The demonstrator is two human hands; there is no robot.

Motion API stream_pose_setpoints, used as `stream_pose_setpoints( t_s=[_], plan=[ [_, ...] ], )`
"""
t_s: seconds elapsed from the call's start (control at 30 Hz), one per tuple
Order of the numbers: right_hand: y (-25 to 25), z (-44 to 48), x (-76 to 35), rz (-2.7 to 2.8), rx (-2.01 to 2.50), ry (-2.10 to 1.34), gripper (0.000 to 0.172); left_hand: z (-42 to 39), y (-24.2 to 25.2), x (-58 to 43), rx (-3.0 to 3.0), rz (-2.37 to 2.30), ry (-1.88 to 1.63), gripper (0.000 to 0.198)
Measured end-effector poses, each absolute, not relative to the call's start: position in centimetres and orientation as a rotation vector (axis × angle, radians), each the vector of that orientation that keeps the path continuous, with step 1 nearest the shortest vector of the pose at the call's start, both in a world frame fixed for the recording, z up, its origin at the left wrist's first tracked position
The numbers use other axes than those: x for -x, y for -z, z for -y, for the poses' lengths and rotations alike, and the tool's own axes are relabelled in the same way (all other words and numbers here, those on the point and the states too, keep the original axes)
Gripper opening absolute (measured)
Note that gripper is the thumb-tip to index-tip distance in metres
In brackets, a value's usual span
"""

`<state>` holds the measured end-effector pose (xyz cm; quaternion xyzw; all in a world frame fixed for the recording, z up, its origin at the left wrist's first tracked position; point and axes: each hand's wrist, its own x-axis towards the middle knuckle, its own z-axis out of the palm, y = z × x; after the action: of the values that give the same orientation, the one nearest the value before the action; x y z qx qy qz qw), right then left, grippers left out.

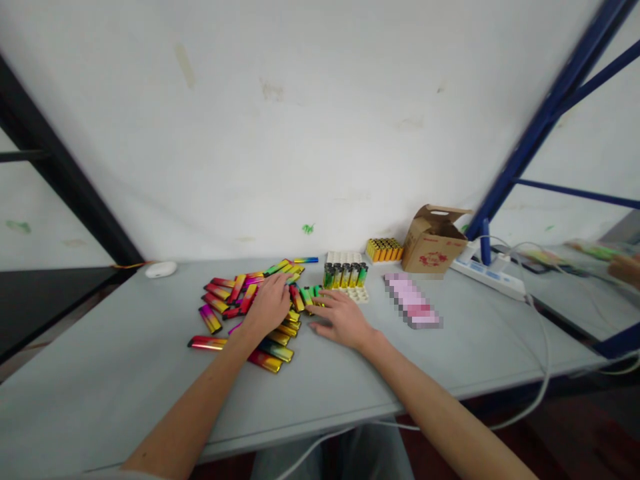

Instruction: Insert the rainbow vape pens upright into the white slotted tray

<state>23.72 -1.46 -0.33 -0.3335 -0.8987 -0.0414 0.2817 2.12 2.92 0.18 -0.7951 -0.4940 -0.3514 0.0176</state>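
Observation:
A heap of shiny rainbow-coloured lighter cases (235,300) lies on the grey table (115,373). My left hand (270,303) rests palm down on the heap, fingers stretched toward its far side. My right hand (340,315) lies just right of the heap, fingers spread, its fingertips touching green lighters (310,295) beside a white tray (357,293). A row of green and yellow lighters (345,274) stands upright in that tray. I cannot see anything gripped in either hand.
A second white tray (344,257), a block of orange lighters (384,249) and an open cardboard box (433,241) stand at the back. A pink flat object (413,300), a power strip (487,275) with cables and a white object (161,269) also lie there. Another person's hand (625,268) shows far right.

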Motion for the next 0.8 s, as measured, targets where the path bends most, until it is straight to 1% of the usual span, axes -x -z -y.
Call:
stream_pose_setpoints(
  t_s=[0.13,0.23,0.33,0.4,0.57,0.67,0.8],
  plan=[
    [0.4,1.3,-23.7,2.363,0.997,0.055,0.017,-2.8,-0.2,-2.2,2.481,1.536,1.078,0.033],
    [0.3,1.4,-23.7,2.219,1.062,-0.039,0.019,-2.8,-0.2,-2.1,2.48,1.537,1.071,0.032],
    [-0.3,1.2,-24.2,1.838,1.103,-0.196,0.016,-2.8,-0.3,-2.1,2.473,1.543,1.084,0.032],
    [-0.9,0.8,-24.7,1.525,1.097,-0.373,0.015,-2.7,-0.4,-2.0,2.469,1.545,1.094,0.032],
    [-2.0,-0.5,-26.3,0.894,0.942,-1.067,0.029,-2.9,-0.3,-2.0,2.49,1.554,1.105,0.03],
    [-2.1,-0.9,-26.9,0.734,0.819,-1.351,0.028,-3.0,-0.3,-2.1,2.508,1.554,1.114,0.03],
    [-2.5,-0.4,-26.9,0.741,0.678,-1.512,0.024,-3.0,-0.4,-2.1,2.503,1.536,1.145,0.028]
  ],
)
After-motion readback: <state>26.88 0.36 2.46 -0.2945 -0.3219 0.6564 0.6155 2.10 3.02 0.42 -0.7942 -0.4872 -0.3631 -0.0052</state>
